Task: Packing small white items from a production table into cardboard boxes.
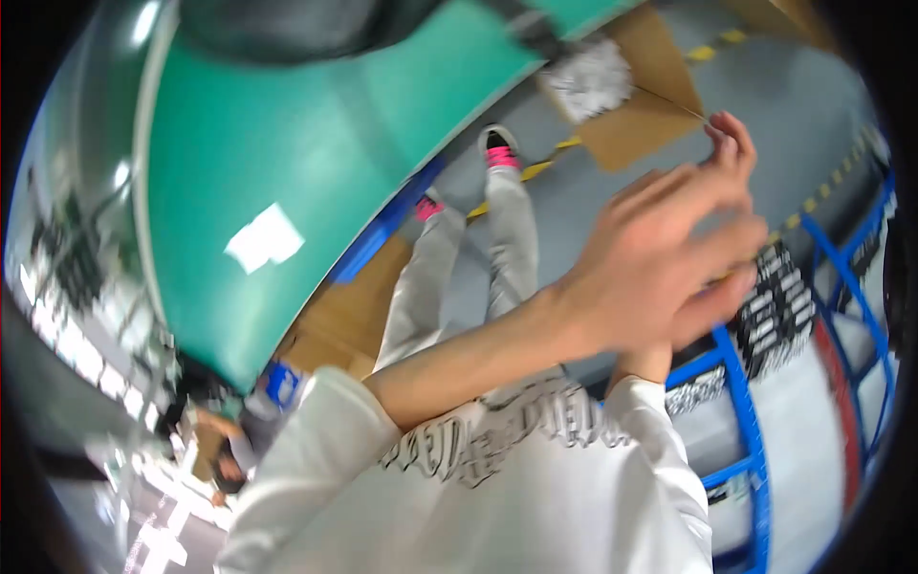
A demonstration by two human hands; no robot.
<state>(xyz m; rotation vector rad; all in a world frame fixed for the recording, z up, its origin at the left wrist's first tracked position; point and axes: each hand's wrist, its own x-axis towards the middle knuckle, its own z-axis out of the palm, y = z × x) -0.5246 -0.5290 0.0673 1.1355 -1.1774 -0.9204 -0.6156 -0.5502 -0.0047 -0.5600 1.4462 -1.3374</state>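
My left hand [650,253] reaches across to the right, its bare forearm running out of a white sleeve. Its fingers are bent and apart, a little blurred, and I see nothing held in them. My right hand is mostly hidden behind it. Only the right wrist [645,364] shows clearly below, and a few bent fingertips [732,143] above seem to belong to that hand. The two hands overlap in the view; whether they touch I cannot tell. Nearest beyond them stands an open cardboard box [636,143] on the floor, with crumpled white material [591,81] inside.
A green-topped table [335,143] fills the upper left, bearing white paper [266,237]. A dark blurred object [306,29] hangs over its far side. Blue metal frames [751,430] and a stack of black-and-white patterned items [776,306] stand right. Another person [229,459] is at lower left.
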